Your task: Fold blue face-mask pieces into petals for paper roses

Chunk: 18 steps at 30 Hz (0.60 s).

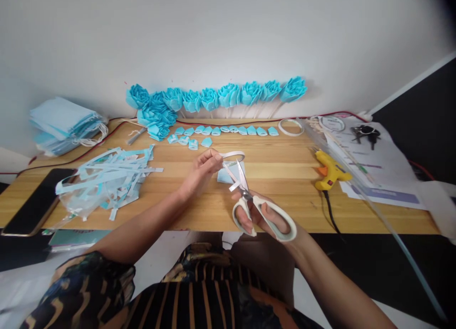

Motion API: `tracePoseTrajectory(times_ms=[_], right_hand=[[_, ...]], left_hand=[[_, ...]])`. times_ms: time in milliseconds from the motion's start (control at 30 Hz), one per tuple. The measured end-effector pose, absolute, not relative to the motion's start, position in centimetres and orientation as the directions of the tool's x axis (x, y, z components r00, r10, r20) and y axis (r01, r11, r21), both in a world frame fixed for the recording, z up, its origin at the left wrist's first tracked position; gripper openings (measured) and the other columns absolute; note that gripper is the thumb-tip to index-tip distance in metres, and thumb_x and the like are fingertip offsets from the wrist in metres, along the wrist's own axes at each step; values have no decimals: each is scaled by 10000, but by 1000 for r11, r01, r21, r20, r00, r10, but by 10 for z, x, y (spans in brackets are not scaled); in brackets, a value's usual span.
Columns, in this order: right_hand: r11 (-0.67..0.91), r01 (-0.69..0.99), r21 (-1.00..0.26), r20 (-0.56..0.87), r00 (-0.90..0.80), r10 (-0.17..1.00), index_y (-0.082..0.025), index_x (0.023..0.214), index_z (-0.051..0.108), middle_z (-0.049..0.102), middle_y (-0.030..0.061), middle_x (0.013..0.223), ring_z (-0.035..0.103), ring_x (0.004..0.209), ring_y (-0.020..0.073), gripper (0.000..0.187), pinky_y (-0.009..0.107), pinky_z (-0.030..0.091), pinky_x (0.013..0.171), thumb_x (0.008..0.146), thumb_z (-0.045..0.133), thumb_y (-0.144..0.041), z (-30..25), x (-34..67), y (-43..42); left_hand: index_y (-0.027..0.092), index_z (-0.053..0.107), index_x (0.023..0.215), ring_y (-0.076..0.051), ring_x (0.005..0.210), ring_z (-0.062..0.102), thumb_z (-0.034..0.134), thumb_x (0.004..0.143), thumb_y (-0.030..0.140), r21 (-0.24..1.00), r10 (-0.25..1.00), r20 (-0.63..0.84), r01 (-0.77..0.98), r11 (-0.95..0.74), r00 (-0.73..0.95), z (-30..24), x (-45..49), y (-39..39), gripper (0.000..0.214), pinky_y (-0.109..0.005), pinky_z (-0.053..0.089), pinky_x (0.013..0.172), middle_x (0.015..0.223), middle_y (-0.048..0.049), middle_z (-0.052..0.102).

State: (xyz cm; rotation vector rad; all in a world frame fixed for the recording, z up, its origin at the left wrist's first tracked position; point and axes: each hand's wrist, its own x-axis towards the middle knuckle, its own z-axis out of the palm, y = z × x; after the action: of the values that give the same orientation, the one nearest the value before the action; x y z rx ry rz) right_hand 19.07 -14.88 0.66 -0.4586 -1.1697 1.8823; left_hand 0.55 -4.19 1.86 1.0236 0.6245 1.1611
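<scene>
Left fingers (213,160) pinch a white ring (235,153) jutting rightward; right fingers (244,220) grip scissors (246,195).

A plain off-white wall (221,39) spans the view from ten o'clock through twelve to two, where a slim white edge (415,84) slants down and meets a dark, nearly black surface (423,120) at three o'clock. Against the wall's foot stands a table with a light, wood-grained top (285,170), running across from nine o'clock to four. Soft, even light fills the room, dimming toward one o'clock, and pale floor (153,260) shows at seven.
</scene>
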Motion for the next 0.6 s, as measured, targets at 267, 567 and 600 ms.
tracePoseTrajectory(times_ms=[267,567,600], right_hand=[[-180,-481,-858,157,-579,800,-189,1305,526,526,-3,749,470,599,104,533,241,390,552,950,492,-584,2,188,-143],[-219,-567,-794,156,-539,828,-195,1283,563,550,0,743,482,586,106,502,235,398,524,951,506,-568,4,172,-131],[-222,-574,-788,154,-533,832,-196,1270,574,553,-2,736,481,581,105,498,233,400,520,945,518,-569,6,170,-130]], left_hand=[[159,591,737,-94,640,453,741,810,430,910,921,144,-415,21,363,17,2,-44,318,-227,354,628,665,20,527],[174,577,773,-109,671,504,744,805,447,921,912,133,-389,32,389,18,2,-49,322,-250,391,664,710,19,560],[174,574,767,-108,668,499,748,800,449,922,913,132,-385,30,387,18,2,-49,328,-249,388,662,704,21,551]])
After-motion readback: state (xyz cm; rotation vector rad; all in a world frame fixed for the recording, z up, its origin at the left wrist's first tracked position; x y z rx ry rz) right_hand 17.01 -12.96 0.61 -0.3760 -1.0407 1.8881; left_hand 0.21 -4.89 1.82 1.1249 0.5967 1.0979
